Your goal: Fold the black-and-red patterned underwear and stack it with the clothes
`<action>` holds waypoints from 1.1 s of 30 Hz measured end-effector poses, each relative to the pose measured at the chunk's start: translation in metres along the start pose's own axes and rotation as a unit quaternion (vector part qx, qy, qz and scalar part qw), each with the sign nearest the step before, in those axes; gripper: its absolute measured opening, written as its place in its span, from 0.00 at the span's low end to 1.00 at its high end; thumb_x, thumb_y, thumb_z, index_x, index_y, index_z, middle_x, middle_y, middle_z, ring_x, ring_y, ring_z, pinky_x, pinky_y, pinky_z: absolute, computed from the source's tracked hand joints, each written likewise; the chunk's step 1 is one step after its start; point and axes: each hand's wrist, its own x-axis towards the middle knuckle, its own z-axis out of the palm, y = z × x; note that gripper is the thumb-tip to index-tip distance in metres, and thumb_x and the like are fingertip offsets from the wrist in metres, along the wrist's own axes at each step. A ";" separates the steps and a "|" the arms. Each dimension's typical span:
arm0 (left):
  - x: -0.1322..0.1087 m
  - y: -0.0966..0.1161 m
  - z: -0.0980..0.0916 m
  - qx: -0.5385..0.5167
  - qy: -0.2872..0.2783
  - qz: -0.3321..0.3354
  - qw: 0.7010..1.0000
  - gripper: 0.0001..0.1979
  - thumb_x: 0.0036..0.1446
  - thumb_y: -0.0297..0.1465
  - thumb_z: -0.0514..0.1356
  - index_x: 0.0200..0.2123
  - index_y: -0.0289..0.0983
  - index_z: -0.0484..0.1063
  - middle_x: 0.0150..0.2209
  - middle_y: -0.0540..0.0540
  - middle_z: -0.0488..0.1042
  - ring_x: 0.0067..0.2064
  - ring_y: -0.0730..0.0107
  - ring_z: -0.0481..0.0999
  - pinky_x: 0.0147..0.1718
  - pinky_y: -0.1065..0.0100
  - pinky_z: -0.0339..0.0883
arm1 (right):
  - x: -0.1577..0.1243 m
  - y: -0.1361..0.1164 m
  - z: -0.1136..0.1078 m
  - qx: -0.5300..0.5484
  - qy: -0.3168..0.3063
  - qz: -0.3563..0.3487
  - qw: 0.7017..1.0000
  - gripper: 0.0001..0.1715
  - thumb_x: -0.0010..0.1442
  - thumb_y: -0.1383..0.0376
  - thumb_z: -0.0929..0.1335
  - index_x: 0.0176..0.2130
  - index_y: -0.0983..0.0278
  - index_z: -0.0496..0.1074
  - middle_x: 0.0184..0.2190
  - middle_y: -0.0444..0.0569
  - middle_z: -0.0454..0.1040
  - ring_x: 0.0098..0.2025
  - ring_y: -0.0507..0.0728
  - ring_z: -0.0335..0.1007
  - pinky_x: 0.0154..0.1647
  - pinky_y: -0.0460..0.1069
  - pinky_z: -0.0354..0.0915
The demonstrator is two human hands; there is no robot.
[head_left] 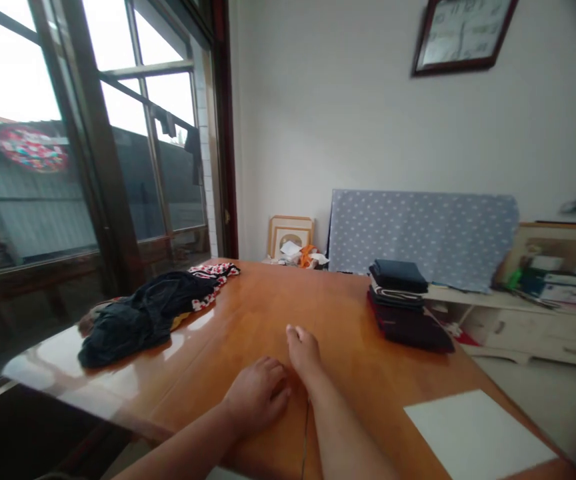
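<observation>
My left hand (261, 395) rests on the glossy wooden table (268, 300) with its fingers loosely curled in, and nothing shows in it. Just beyond it and slightly to the right, my right hand (303, 348) lies on its side with fingers folded and thumb on top, also with no object visible. The two hands are close together but apart. To the left lies a loose heap of dark clothes (138, 313), with a red, white and black patterned garment (218, 273) at its far end. At the right stands a stack of folded clothes (403, 303), dark blue above dark red.
A white sheet (478, 433) lies at the table's right edge. Behind the table are a bench-like shape under a blue spotted cloth (418, 233), a pale cabinet (543, 333) and picture frames (291, 227). Tall windows (143, 133) line the left; a clock (463, 37) hangs above.
</observation>
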 end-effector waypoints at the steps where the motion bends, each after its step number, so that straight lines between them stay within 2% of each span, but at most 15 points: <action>1: 0.000 0.000 0.000 -0.003 0.001 0.001 1.000 0.06 0.58 0.33 0.57 0.38 0.40 0.72 0.40 0.43 0.74 0.44 0.59 0.72 0.43 0.63 0.65 | -0.001 0.001 0.000 -0.014 -0.003 -0.002 1.000 0.24 0.64 0.51 0.59 0.21 0.60 0.60 0.19 0.42 0.64 0.23 0.53 0.55 0.26 0.48 0.50; 14: 0.002 -0.011 0.002 -0.005 0.014 0.011 1.000 0.03 0.59 0.30 0.56 0.34 0.40 0.69 0.39 0.44 0.71 0.42 0.59 0.70 0.42 0.61 0.63 | 0.002 -0.008 -0.010 -0.154 -0.025 0.006 0.988 0.25 0.67 0.53 0.60 0.23 0.62 0.62 0.19 0.40 0.61 0.24 0.50 0.53 0.26 0.47 0.44; 24: 0.002 -0.018 0.007 -0.024 0.016 0.026 0.999 0.04 0.61 0.32 0.54 0.35 0.40 0.68 0.39 0.44 0.70 0.42 0.59 0.69 0.43 0.60 0.62 | 0.002 -0.007 -0.010 -0.202 -0.040 0.017 0.978 0.24 0.66 0.54 0.62 0.23 0.63 0.66 0.19 0.40 0.62 0.25 0.50 0.55 0.26 0.47 0.42; 33: 0.004 -0.020 0.000 -0.095 0.028 0.013 0.995 0.09 0.62 0.35 0.54 0.34 0.41 0.71 0.38 0.45 0.73 0.41 0.59 0.72 0.43 0.61 0.64 | 0.003 -0.009 -0.016 -0.220 -0.032 0.017 0.975 0.24 0.66 0.53 0.62 0.24 0.63 0.68 0.20 0.40 0.65 0.25 0.50 0.56 0.26 0.47 0.43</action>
